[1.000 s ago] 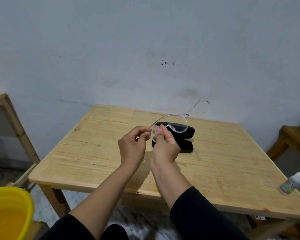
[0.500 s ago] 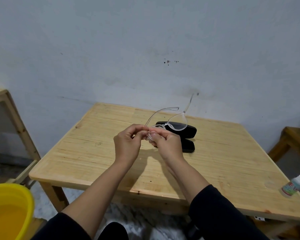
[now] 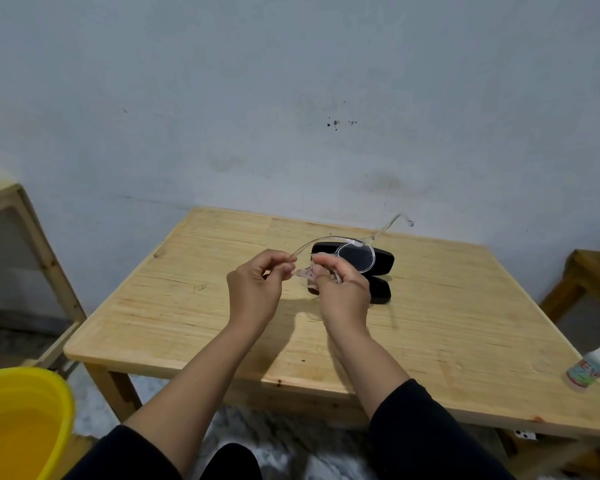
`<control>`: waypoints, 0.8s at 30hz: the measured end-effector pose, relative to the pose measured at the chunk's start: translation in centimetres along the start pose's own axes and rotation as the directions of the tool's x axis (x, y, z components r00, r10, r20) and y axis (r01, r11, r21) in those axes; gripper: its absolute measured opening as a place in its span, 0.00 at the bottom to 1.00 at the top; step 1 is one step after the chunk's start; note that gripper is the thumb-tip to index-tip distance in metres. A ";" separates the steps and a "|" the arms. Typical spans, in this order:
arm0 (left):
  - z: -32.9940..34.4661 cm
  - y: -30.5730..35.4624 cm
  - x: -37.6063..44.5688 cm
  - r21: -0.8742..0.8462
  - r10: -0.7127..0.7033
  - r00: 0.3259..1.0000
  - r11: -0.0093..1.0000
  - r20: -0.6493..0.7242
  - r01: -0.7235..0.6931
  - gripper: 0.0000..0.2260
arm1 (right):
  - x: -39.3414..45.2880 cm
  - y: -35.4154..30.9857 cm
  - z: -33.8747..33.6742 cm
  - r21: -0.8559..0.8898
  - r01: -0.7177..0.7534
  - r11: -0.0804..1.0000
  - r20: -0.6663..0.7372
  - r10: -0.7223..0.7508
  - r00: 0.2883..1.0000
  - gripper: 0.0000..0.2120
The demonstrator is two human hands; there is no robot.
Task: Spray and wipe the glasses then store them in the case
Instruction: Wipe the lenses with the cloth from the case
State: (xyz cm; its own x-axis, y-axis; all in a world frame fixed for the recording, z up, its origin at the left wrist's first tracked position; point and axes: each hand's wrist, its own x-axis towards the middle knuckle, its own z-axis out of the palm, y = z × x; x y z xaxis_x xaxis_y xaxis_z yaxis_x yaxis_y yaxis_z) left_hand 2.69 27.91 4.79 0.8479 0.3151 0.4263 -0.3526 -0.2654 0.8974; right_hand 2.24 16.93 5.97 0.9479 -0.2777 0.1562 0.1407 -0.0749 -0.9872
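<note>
A round yellow plastic basin point(image 3: 21, 420) sat on the floor off the near left corner of the square pale wooden table point(image 3: 174, 306). Above the middle of the table, the left hand point(image 3: 255, 289) pinched the tip of one temple arm of the clear plastic-framed glasses point(image 3: 355, 258) between thumb and forefinger. Just beside it, the right hand point(image 3: 342, 291) closed its fingers on the near lens, apparently with a small pale cloth point(image 3: 309, 273) bunched under the fingertips, though the material was hard to make out. The glasses were held in the air, their other arm pointing toward the far right edge. Behind them lay the open black hard case point(image 3: 383, 268), past the table's centre. A small white spray bottle point(image 3: 594, 365) stood at the near right edge. The wiping step seemed to be in hand; next would likely come folding both arms and lowering the glasses into the case.
</note>
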 end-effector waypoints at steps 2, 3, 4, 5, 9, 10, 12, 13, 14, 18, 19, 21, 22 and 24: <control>0.1 0.0 -0.2 -0.004 -0.013 1.000 1.000 -0.013 0.013 0.07 | -0.2 -0.1 0.2 0.017 0.018 1.000 -0.045 -0.017 0.999 0.07; 0.2 0.0 -0.2 -0.009 -0.020 1.000 1.000 -0.023 0.020 0.07 | -0.2 -0.1 0.2 0.027 0.024 0.999 -0.058 -0.023 0.998 0.06; 0.2 0.0 -0.2 -0.014 -0.029 0.999 1.000 -0.034 0.028 0.07 | -0.3 -0.2 0.2 0.035 0.028 0.999 -0.067 -0.025 0.997 0.06; 0.2 0.0 -0.2 -0.021 -0.037 0.998 0.999 -0.044 0.036 0.08 | -0.4 -0.2 0.3 0.045 0.032 0.998 -0.071 -0.028 0.997 0.07; 0.2 -0.2 -0.1 -0.039 -0.072 0.995 0.997 -0.067 0.069 0.08 | -0.4 -0.3 0.4 0.058 0.039 0.998 -0.065 -0.035 0.997 0.13; 0.2 -0.2 0.0 -0.044 -0.079 0.994 0.996 -0.069 0.076 0.08 | -0.4 -0.3 0.4 0.061 0.040 0.997 -0.069 -0.036 0.997 0.13; 0.3 -0.2 0.1 -0.052 -0.084 0.994 0.995 -0.075 0.080 0.08 | -0.4 -0.1 0.4 0.030 0.062 0.998 -0.083 -0.060 0.995 0.10; 0.3 -0.1 0.1 -0.055 -0.085 0.993 0.995 -0.080 0.081 0.09 | -0.4 0.1 0.4 0.016 0.076 0.997 -0.091 -0.074 0.993 0.08; 0.4 -0.1 0.1 -0.057 -0.084 0.993 0.995 -0.083 0.079 0.09 | -0.5 0.2 0.5 0.017 0.084 0.996 -0.100 -0.082 0.992 0.07; 0.5 0.2 -0.1 -0.014 -0.033 0.998 0.999 -0.053 0.032 0.08 | -0.8 0.5 0.9 0.072 0.077 0.994 -0.135 -0.067 0.989 0.07; 0.6 0.2 -0.2 -0.007 -0.018 0.999 1.000 -0.050 0.018 0.08 | -1.0 0.5 1.0 0.089 0.068 0.994 -0.131 -0.056 0.990 0.08; 0.8 0.3 -0.3 0.001 -0.001 0.999 1.000 -0.051 0.001 0.09 | -1.2 0.6 1.3 0.117 0.055 0.992 -0.128 -0.040 0.991 0.09; 0.9 0.3 -0.4 -0.001 0.002 0.999 1.000 -0.052 -0.002 0.09 | -1.4 0.5 1.5 0.135 0.056 0.989 -0.132 -0.038 0.990 0.09; 1.1 0.3 -0.6 -0.020 -0.004 0.999 1.000 -0.052 0.003 0.09 | -1.5 0.4 1.8 0.171 0.051 0.984 -0.144 -0.026 0.989 0.09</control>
State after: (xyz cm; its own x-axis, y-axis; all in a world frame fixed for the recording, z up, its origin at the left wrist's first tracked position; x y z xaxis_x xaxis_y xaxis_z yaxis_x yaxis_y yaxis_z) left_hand 2.51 26.60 4.65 0.8274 0.3634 0.4283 -0.3580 -0.2464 0.9006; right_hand 1.38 19.04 5.26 0.8928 -0.4110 0.1845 0.2352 0.0760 -0.9690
